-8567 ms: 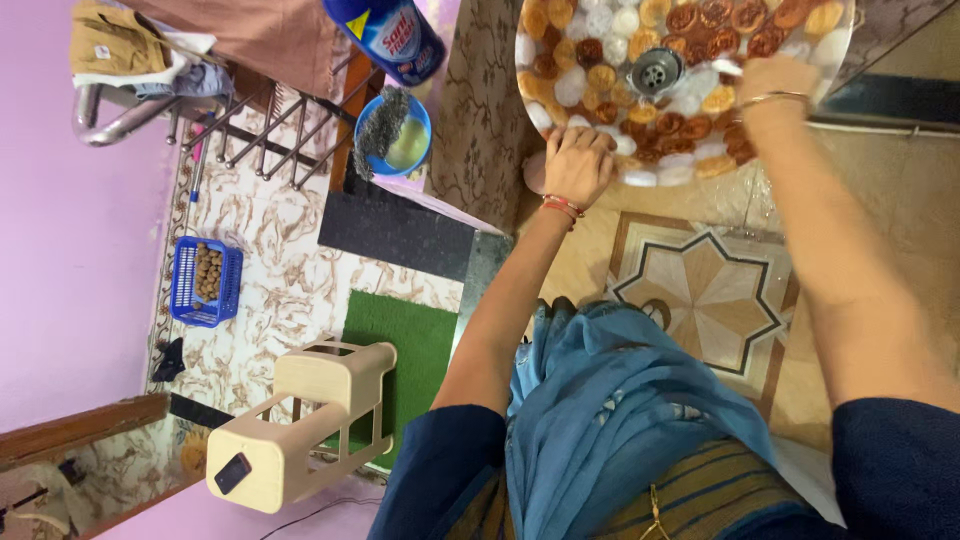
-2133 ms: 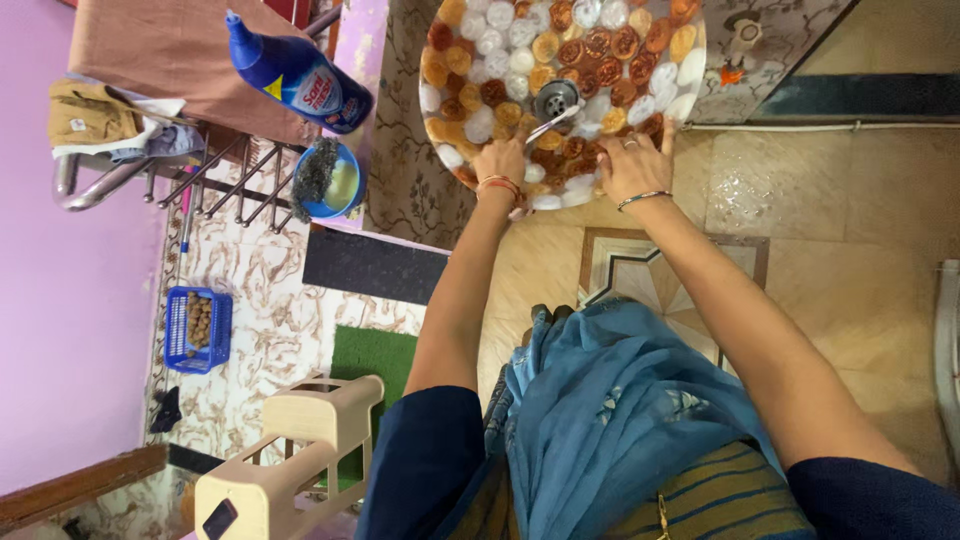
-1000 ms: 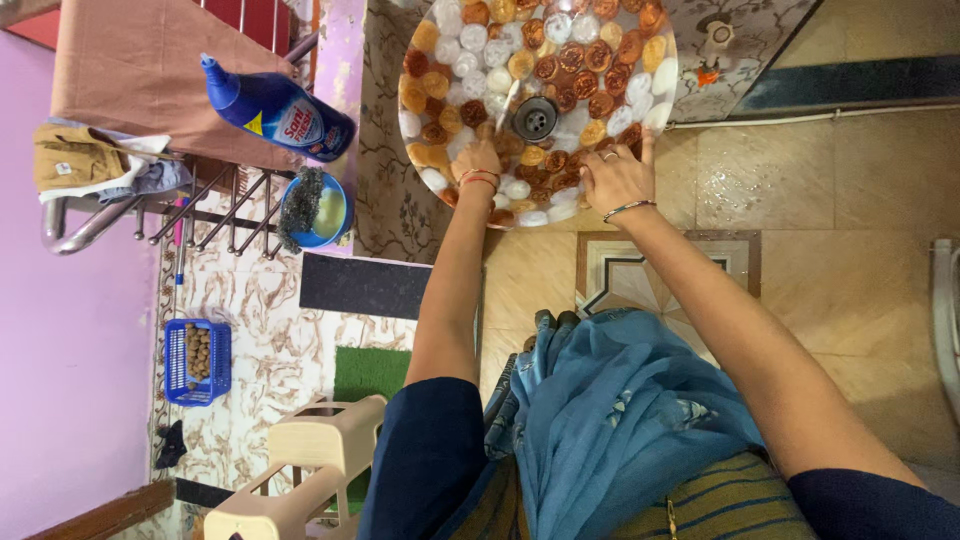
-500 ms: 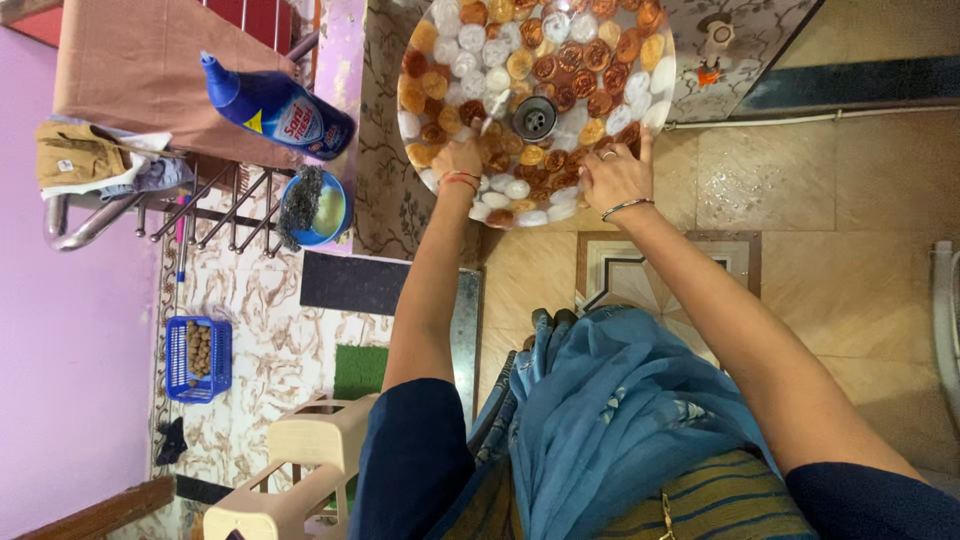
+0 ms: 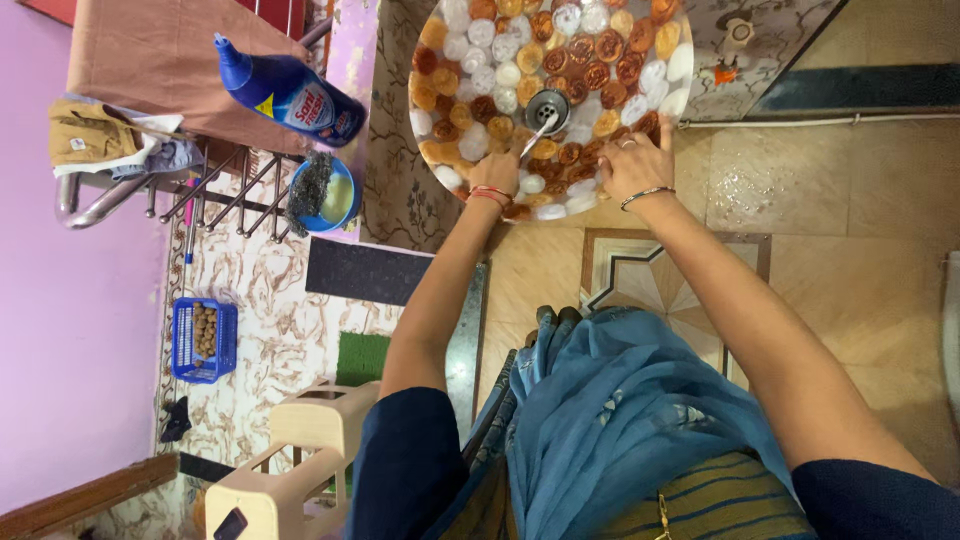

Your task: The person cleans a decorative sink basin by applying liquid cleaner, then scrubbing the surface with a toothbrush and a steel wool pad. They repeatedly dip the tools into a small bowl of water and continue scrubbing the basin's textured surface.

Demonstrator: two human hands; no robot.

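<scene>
At the far left of my view, a pink wall borders a marble-patterned floor. On that floor I note a small blue basket holding brown lumps, and lower down a cream plastic stool lying tipped on its side. Above these stands a metal rack draped with a brown cloth and a folded tan garment. A blue squeeze bottle lies tilted against the cloth edge; just beside it sits a small blue bowl with a dark scrubber in it. A dark mat and a green mat lie between the rack area and the person's left arm.

The round basin — its surface a mosaic of white, amber and brown pebble shapes — occupies the top centre, set in a patterned counter. The drain sits near its middle. Nothing stands between the hands and the basin.

The left hand rests at the near rim, wrist ringed by red thread bangles. Its fingers are curled around a thin metal-looking tool whose tip reaches toward the drain — I cannot tell what kind of tool it is. The left forearm runs straight down from the rim to a dark blue sleeve.

The right hand lies flat on the basin's inner wall, fingers spread, holding nothing; a thin bangle circles the wrist. Its arm extends diagonally to the lower right. A blue scarf hangs between both arms over a tiled floor.
</scene>
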